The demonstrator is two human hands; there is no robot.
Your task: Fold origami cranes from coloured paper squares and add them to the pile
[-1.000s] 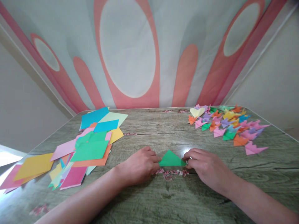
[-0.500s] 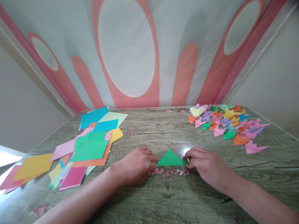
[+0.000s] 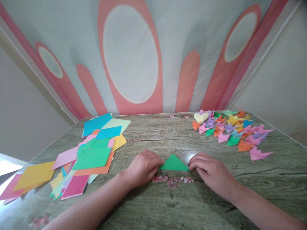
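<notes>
A green sheet of origami paper (image 3: 174, 163), folded into a triangle, lies on the wood-patterned table between my hands. Its peak points away from me and its long edge faces me. My left hand (image 3: 145, 166) is closed at the left corner, with the fingertips on the paper. At the opposite corner my right hand (image 3: 208, 168) pinches the paper between thumb and fingers. Both corner tips are partly covered by fingers.
Loose coloured paper sheets (image 3: 92, 159) are spread over the left side of the table (image 3: 153, 204). Several folded paper birds (image 3: 235, 129) are grouped at the back right. Behind the table's far edge hangs a pink and white printed cloth (image 3: 130, 54).
The right fingers have closed in at the triangle's right corner, and the left fingers now reach slightly over the left one. The camera view has tilted up a little.
</notes>
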